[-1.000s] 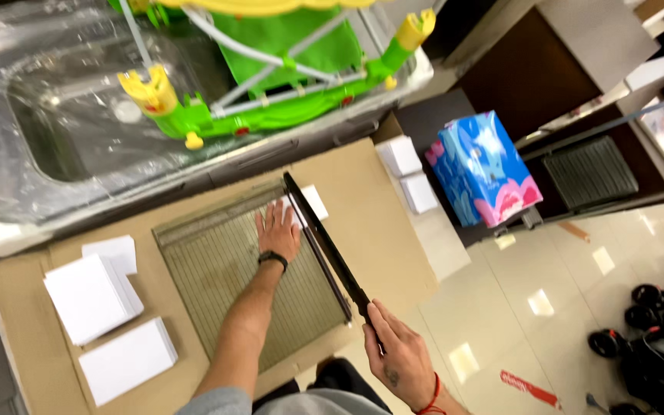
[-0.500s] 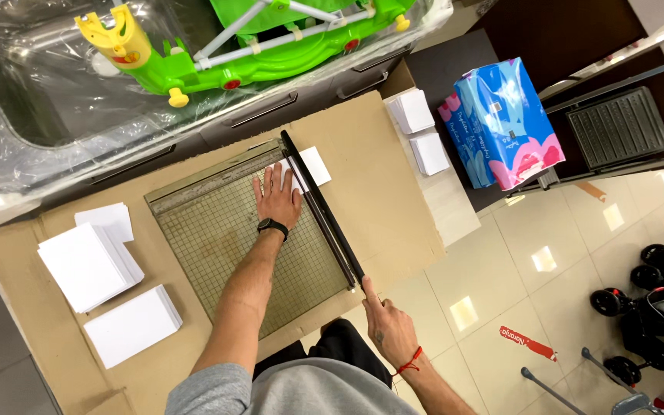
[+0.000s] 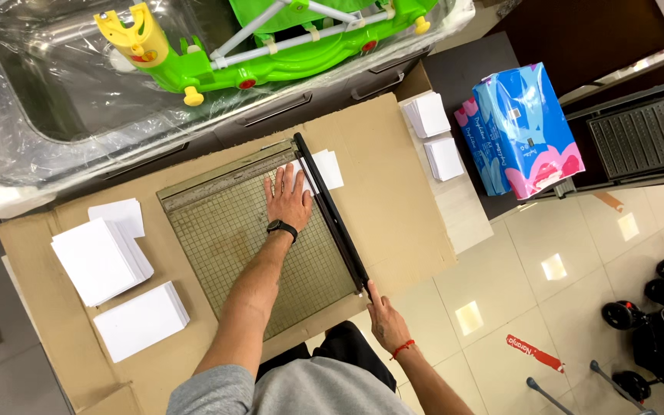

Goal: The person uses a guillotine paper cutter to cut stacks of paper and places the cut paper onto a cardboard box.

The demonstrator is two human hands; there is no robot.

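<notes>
Green gridded paper cutter (image 3: 270, 246), blade lowered.

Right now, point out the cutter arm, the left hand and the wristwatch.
cutter arm (image 3: 332, 215), head view, middle of the black bar
left hand (image 3: 287, 198), head view, back of the hand
wristwatch (image 3: 281, 227), head view, black band on the wrist

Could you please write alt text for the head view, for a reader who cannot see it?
Seen from above, a person's left hand presses flat on a paper cutter while the right hand is at the end of its lowered black blade arm. The cutter sits on cardboard with white paper stacks to the left.
</notes>
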